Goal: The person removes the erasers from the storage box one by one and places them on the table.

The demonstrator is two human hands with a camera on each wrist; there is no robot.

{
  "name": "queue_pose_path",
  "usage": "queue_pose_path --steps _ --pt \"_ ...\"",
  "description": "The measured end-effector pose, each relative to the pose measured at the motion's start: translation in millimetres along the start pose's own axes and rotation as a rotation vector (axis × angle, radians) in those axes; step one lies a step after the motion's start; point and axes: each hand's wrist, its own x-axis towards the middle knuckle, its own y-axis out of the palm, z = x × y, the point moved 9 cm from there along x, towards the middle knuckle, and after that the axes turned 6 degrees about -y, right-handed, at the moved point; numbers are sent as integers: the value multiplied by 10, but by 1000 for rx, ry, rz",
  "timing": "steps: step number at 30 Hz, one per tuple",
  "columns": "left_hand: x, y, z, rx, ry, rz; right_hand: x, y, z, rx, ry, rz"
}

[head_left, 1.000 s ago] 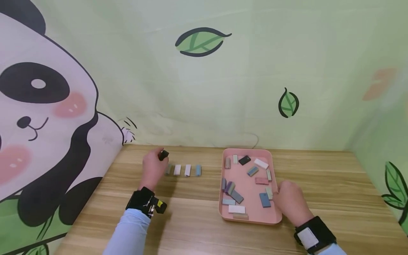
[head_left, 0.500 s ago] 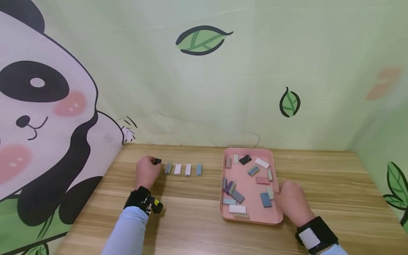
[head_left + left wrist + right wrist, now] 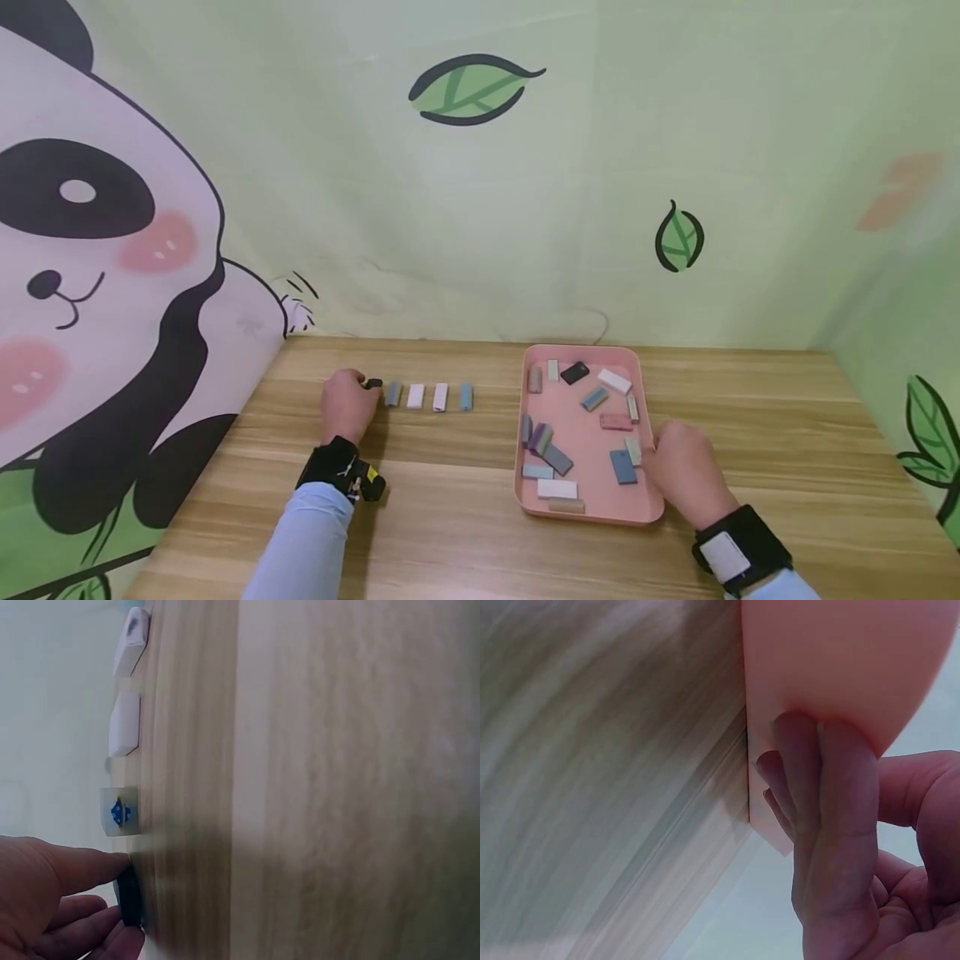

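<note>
A person sets a small black block [image 3: 372, 383] at the left end of a row on a wooden table [image 3: 465, 533].

The pink tray [image 3: 583, 512] lies to the right, its near right edge gripped by the right hand [image 3: 686, 471]; about a dozen blocks lie loose in it. Four blocks [image 3: 427, 396] stand in the row. The left hand [image 3: 347, 404] pinches the black one between thumb and fingertips, just beside the row's grey end. It looks light, stiff and smooth, best held by its narrow sides.
</note>
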Motion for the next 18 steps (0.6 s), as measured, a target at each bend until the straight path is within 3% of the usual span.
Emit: queue_pose_path --steps 7,11,14,18 --pt "1 9 11 24 -2 -3 -4 -9 21 -18 -21 -11" --pt "-15 -21 -58 35 18 -16 -6 -3 22 -17 -13 -5" --pt "-60 -67 -233 28 68 -23 -10 1 16 -11 -4 -2" --pt "-205 -121 -615 -13 166 9 -5 3 12 -11 -2 -6"
